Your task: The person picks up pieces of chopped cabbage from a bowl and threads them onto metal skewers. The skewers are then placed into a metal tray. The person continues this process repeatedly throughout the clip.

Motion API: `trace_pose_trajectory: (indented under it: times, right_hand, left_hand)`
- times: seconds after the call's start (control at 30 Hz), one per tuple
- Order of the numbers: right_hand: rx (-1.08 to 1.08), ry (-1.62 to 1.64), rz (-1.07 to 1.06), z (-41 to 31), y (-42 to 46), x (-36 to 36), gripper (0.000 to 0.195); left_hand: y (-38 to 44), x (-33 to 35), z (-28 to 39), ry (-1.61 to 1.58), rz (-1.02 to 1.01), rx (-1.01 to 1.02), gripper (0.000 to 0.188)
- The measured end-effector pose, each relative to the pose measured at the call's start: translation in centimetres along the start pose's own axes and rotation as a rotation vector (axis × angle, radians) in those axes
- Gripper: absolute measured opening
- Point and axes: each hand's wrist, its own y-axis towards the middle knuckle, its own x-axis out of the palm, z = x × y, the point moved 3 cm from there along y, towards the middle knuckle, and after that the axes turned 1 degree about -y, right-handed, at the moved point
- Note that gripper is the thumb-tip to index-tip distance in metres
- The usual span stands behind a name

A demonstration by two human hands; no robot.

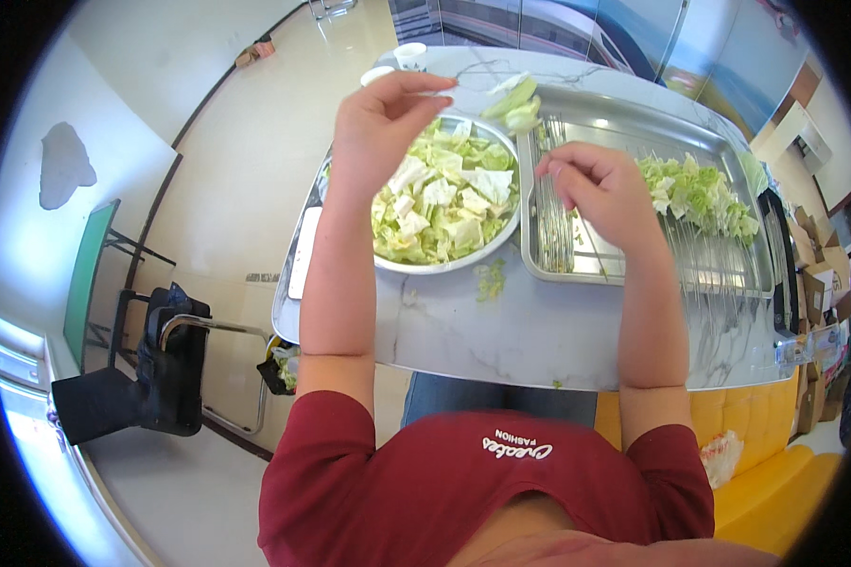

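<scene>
My left hand (390, 131) is raised above the far left rim of a round metal bowl (445, 267) of torn cabbage leaves (440, 195). Its thumb and index fingertip are a little apart, with nothing visible between them. Over the left part of a rectangular steel tray (652, 113), my right hand (596, 191) pinches a thin metal skewer (593, 244), which slants down below the palm. Many bare skewers (554, 212) lie side by side along the tray's left side. At its right, skewers threaded with cabbage pieces (702, 195) lie in a row, their bare ends over the near rim.
Larger leaves (516, 106) lie beyond the bowl, near a paper cup (411, 57). Leaf scraps (491, 280) dot the marble-patterned table (496, 333). A white flat object (303, 255) is left of the bowl. A black chair (177, 361) stands left; a yellow sofa (759, 418) is at right.
</scene>
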Motion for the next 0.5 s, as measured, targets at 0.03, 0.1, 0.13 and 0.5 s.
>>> trace_pose_trajectory:
  times: [0.03,0.1,0.13,0.5]
  right_hand:
    - [0.002,-0.011,0.01,-0.3,0.0,-0.3,0.014]
    - [0.025,0.005,0.055,-1.0,-0.1,-0.7,0.014]
    - [0.032,0.014,0.077,-1.0,0.0,-0.8,0.014]
    - [0.018,-0.001,0.118,-0.7,0.2,-1.3,0.015]
  left_hand:
    - [0.1,-0.6,-0.4,0.098,0.022,-0.056,0.014]
    - [0.6,-1.8,-2.4,0.365,0.043,-0.114,0.015]
    - [0.4,-1.8,-3.2,0.565,0.002,-0.174,0.015]
    - [-0.1,-0.3,-12.3,1.094,-0.312,-0.332,0.017]
